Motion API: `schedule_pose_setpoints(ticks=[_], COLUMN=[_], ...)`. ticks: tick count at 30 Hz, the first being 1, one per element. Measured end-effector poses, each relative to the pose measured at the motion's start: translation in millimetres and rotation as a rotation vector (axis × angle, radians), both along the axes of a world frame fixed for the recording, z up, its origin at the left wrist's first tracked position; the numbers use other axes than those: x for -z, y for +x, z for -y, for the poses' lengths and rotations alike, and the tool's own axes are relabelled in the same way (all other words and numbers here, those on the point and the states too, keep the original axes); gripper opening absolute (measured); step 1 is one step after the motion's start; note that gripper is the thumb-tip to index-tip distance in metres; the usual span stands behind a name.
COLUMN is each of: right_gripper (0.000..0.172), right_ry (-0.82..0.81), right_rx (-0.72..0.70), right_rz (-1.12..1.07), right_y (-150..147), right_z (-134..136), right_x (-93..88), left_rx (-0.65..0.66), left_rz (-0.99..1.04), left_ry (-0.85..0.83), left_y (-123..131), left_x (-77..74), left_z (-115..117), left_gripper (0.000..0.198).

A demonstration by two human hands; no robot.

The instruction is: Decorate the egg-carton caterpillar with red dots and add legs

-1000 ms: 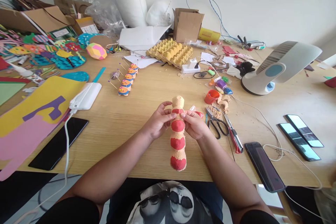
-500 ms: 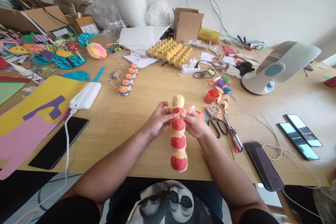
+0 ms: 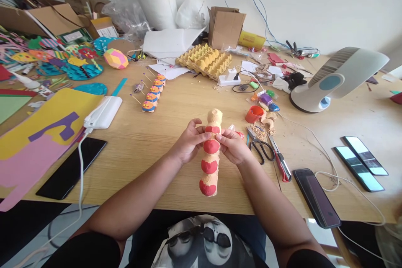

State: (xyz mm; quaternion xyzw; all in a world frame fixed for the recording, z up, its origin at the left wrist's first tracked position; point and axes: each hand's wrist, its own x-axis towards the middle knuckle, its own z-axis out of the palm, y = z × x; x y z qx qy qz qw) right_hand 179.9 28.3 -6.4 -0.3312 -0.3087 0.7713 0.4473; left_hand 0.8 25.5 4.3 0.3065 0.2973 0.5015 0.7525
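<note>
Between left hand [image 3: 191, 141] and right hand [image 3: 233, 145], red-patched, seemingly cardboard strip [image 3: 211, 147].

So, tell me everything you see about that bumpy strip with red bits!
The bumpy strip has five rounded bumps, rough and peach-coloured, like egg-box cardboard. Four have red patches; the farthest bump is plain. It points forward over the table, near end slanting slightly left. The left grip and right grip hold its sides near the far end.
</note>
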Motion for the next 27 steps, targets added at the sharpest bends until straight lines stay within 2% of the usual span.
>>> schedule_pose_setpoints(ticks=[6,13,20,27], right_gripper=[0.030,0.033,0.035,0.034], right_ry=[0.010,0.019,0.007,-0.014], right_rx=[0.027,0.049,0.048,0.059], right_rz=[0.037,0.020,0.046,0.019], right_y=[-5.8,-7.1,-8.9,-9.0], right_z=[2.0,2.0,3.6,3.5], right_x=[-2.0,-0.4,0.4,-0.8], left_rx=[-0.099,-0.125,-0.096,-0.007], left_rz=[-0.082,-0.075,-0.083,-0.024], left_ry=[-0.004,-0.002,-0.031,-0.144], left_y=[3.7,6.0,5.1,2.8], left_x=[-0.4,0.1,0.3,1.6], left_z=[1.1,3.4,3.5,1.3], left_gripper=[0.063,0.063,0.066,0.065])
